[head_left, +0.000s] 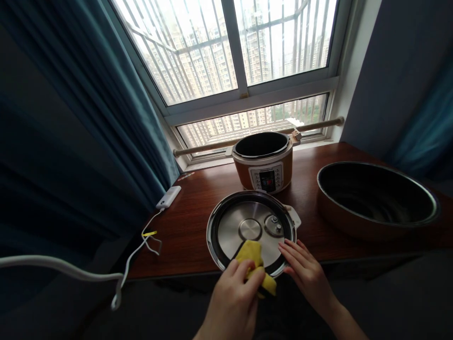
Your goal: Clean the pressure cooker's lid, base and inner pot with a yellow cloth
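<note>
A round pressure cooker lid (230,226) lies with its metal inner side up near the table's front edge. My left hand (237,293) grips a yellow cloth (250,251), which rests on the lid's near edge. Fingers stretched out, my right hand (306,271) lies on the lid's right rim. Behind the lid stands the electric pressure cooker (244,171), uncovered, its control panel (267,178) facing me. The dark inner pot (329,215) sits on the table to the right, its opening upward.
The wooden table (177,245) runs along a barred window (244,89). A white power strip (169,197) with a white cable (136,257) lies at the left edge, beside a blue curtain (116,104). A small beige object (296,136) rests on the cooker's right handle.
</note>
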Demonstrator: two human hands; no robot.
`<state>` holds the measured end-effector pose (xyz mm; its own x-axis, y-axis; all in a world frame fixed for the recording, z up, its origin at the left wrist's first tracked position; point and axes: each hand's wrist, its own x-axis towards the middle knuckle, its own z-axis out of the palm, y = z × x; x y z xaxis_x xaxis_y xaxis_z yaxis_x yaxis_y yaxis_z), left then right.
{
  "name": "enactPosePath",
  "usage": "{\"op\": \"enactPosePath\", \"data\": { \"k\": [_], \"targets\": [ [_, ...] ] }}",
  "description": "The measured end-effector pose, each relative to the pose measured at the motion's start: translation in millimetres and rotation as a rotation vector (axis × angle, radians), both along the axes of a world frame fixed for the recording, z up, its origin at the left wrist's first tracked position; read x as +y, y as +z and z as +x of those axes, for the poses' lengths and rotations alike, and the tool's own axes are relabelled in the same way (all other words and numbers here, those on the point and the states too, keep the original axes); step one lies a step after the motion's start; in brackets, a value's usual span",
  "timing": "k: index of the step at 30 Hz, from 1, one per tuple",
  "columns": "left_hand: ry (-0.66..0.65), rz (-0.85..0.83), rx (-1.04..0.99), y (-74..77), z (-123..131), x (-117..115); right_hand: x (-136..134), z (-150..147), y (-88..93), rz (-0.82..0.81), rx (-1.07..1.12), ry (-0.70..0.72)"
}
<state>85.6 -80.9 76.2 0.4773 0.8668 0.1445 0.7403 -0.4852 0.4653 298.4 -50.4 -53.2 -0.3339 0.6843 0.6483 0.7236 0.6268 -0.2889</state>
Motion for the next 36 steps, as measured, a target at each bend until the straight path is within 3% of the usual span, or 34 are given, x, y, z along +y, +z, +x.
{"op": "enactPosePath", "data": {
  "k": [4,7,12,18,23,26,29,33,36],
  "targets": [
    [0.023,0.022,-0.063,-15.4,33.3,0.9,1.1,2.6,-1.6,-0.007,-0.047,0.015],
    [-0.060,0.008,-0.170,-19.4,38.2,2.1,-1.0,8.0,8.8,-0.037,-0.044,0.055],
    [-0.010,0.010,-0.346,-28.1,15.4,-0.5,-18.8,3.2,46.7,-0.197,0.015,0.247],
    [0.180,0.033,-0.517,-40.3,-14.6,-5.1,-28.7,-35.2,91.5,-0.419,0.077,0.362],
    [-0.005,0.324,-0.248,-35.2,-49.0,-14.0,-21.7,-62.2,119.5,-0.604,0.100,0.467],
    [-0.057,0.633,-0.062,-37.6,-76.0,-18.4,-21.4,-77.4,116.0,-0.589,0.048,0.532],
    [0.053,0.810,-0.004,-50.3,-90.0,-19.5,-25.9,-99.3,97.5,-0.553,0.028,0.394],
    [0.212,0.698,-0.251,-74.6,-85.7,-19.1,-34.7,-132.8,69.7,-0.475,0.000,0.064],
    [0.367,0.567,-0.439,-92.3,-79.4,-19.8,-37.8,-150.7,57.5,-0.283,-0.043,-0.129]
  ]
}}
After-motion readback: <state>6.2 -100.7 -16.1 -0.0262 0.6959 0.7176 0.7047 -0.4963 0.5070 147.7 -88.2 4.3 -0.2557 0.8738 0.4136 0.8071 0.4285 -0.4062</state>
